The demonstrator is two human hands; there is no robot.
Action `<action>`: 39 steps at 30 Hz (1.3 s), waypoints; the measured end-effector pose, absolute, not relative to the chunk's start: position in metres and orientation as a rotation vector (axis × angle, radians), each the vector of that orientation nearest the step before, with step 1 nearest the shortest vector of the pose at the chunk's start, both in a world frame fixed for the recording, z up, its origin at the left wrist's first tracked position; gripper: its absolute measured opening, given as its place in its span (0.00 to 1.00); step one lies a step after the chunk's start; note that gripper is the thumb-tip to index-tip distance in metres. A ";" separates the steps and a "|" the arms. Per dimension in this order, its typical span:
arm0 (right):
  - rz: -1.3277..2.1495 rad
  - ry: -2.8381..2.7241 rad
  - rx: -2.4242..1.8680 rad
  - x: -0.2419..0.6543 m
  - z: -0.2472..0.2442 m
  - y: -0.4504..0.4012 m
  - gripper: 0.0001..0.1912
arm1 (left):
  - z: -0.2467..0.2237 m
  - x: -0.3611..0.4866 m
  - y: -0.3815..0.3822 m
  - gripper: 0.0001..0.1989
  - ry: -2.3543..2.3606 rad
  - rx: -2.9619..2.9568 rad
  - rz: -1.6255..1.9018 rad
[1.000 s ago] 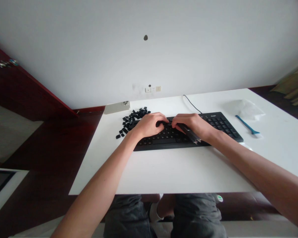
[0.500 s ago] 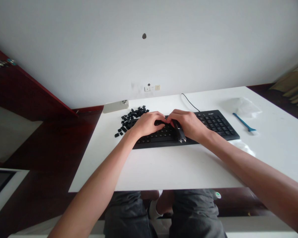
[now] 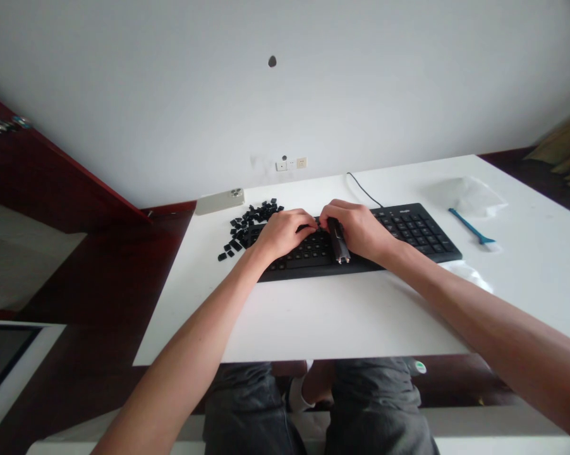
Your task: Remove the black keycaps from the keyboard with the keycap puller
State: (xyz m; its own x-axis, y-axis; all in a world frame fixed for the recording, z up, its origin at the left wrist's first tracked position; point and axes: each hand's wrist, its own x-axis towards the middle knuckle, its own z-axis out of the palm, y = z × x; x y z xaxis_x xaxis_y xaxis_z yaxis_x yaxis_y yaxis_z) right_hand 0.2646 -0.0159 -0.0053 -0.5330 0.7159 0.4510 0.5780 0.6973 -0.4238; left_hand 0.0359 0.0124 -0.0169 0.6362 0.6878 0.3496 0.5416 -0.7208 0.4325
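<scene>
On the white table lies a black keyboard (image 3: 297,272), its left part bare of many caps and its right block still capped. My left hand (image 3: 287,232) is over the keyboard's left-middle part, thumb and fingers pinched together. A small dark piece shows at its fingertips, too small to name surely. My right hand (image 3: 356,227) is curled around a black keycap puller (image 3: 338,241), whose metal prongs point back toward me. Its fingertips nearly meet those of the left hand. Loose black keycaps (image 3: 240,230) are heaped beside the keyboard's left end.
A phone (image 3: 220,201) lies face down at the table's back left. To the right are a blue brush (image 3: 469,226), a clear plastic bag (image 3: 479,196) and a crumpled white piece (image 3: 467,273). The keyboard's cable (image 3: 363,188) runs toward the wall.
My left thumb has closed up against the fingers, where a gap showed before. My right hand keeps the puller, tilted slightly differently. The whole view has shifted a little.
</scene>
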 end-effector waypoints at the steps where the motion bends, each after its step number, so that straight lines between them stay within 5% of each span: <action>1: 0.311 -2.271 -0.986 0.265 -0.007 -0.016 0.14 | -0.017 0.036 0.013 0.08 0.999 2.575 0.722; 27: 0.410 -1.900 -1.131 0.243 -0.019 -0.031 0.10 | -0.015 0.061 -0.008 0.09 1.128 2.515 0.714; 39: 0.413 -1.848 -1.105 0.241 -0.021 -0.031 0.08 | -0.014 0.059 -0.008 0.20 1.069 2.557 0.672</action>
